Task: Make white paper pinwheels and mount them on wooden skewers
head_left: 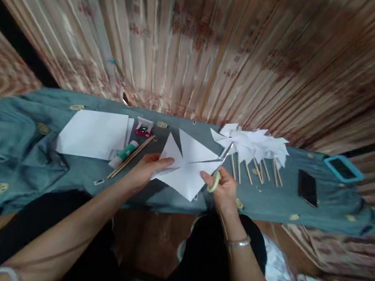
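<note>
The left hand (147, 168) pinches the left edge of a white paper sheet (188, 169), fingers closed on it, holding it just above the near edge of the counter (61, 173). The sheet is cut into triangular flaps; its pointed corners aim up-left and down toward the person, and its long axis runs roughly from upper left to lower right. The right hand (224, 189) has its fingers closed through the pale handle of a pair of scissors (219, 167). The scissors' long axis slants from the handle at lower right; one blade points up toward the far side, the other lies leftward across the sheet, so the blades stand apart.

The counter is covered by a grey-green cloth with gold motifs, rumpled at the left. On it lie a stack of white paper (94, 134), a glue tube (124, 154), wooden sticks (132, 156) and a small red box (144, 127). To the right sits a heap of paper pinwheels on sticks (254, 146), then a dark phone (307, 188) and a blue-framed device (343, 168). Behind hangs a striped, patterned curtain (203, 43).
</note>
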Available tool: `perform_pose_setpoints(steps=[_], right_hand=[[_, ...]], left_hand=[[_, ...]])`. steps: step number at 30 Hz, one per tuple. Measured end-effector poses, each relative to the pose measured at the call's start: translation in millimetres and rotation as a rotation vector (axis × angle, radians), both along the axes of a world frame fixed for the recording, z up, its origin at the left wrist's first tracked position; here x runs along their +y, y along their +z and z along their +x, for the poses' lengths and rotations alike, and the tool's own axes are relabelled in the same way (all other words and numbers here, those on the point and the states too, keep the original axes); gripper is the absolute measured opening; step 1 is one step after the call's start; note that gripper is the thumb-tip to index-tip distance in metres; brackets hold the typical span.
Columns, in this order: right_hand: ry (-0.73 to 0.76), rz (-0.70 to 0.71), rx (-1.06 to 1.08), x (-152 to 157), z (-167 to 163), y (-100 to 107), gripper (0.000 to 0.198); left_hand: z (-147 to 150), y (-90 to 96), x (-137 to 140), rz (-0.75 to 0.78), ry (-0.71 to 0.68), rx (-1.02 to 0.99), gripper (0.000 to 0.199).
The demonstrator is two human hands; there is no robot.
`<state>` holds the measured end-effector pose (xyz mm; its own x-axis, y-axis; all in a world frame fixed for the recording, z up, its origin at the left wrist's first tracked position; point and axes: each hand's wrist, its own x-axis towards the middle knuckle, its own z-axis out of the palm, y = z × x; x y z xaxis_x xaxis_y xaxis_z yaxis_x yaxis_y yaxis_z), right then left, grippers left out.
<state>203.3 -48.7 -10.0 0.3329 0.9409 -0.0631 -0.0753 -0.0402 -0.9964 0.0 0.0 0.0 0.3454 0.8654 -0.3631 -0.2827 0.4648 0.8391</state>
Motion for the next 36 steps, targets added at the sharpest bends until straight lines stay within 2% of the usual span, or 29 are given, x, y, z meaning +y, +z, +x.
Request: perform_pose_setpoints(steps=[2, 5, 9, 13, 16, 19, 22, 25, 28, 32, 36], right_hand=[[-0.067, 0.020, -0.027, 4.9, 1.8, 0.0, 0.042], [-0.140, 0.051, -0.049, 10.9, 3.0, 1.5, 0.044], [-0.164, 0.066, -0.030, 13.5, -1.7, 5.9, 0.047], [-0.105, 0.042, 0.026, 11.8, -11.0, 7.7, 0.046], [-0.051, 0.025, 0.054, 9.5, -15.1, 5.1, 0.047], [0.071, -0.021, 0.025, 4.6, -15.2, 0.6, 0.049], [0.300, -0.091, -0.043, -4.2, -16.0, -4.2, 0.053], [0.521, -0.159, -0.087, -14.2, -21.5, -7.6, 0.055], [0.674, -0.199, -0.123, -21.4, -29.4, -9.0, 0.058], [0.738, -0.219, -0.174, -23.8, -36.8, -10.0, 0.061], [0.720, -0.205, -0.206, -20.9, -39.0, -11.6, 0.059]], left_hand=[[3.1, -2.1, -3.4, 0.022, -0.018, -0.127, 0.052], [7.7, -3.8, -9.7, 0.071, -0.065, -0.207, 0.056], [18.0, -5.7, -19.9, 0.140, -0.109, -0.091, 0.054], [30.3, -13.6, -23.3, 0.093, 0.069, 0.107, 0.042], [31.3, -19.0, -14.9, 0.173, 0.188, 0.169, 0.033], [21.8, -19.6, 1.3, 0.356, 0.234, 0.262, 0.024], [7.1, -16.4, 17.3, 0.514, 0.327, 0.403, 0.021], [-4.8, -11.7, 25.5, 0.591, 0.404, 0.510, 0.021], [-10.2, -7.0, 26.7, 0.621, 0.422, 0.534, 0.023], [-10.4, -4.7, 25.9, 0.640, 0.405, 0.545, 0.023], [-7.3, -8.7, 24.8, 0.681, 0.391, 0.526, 0.018]])
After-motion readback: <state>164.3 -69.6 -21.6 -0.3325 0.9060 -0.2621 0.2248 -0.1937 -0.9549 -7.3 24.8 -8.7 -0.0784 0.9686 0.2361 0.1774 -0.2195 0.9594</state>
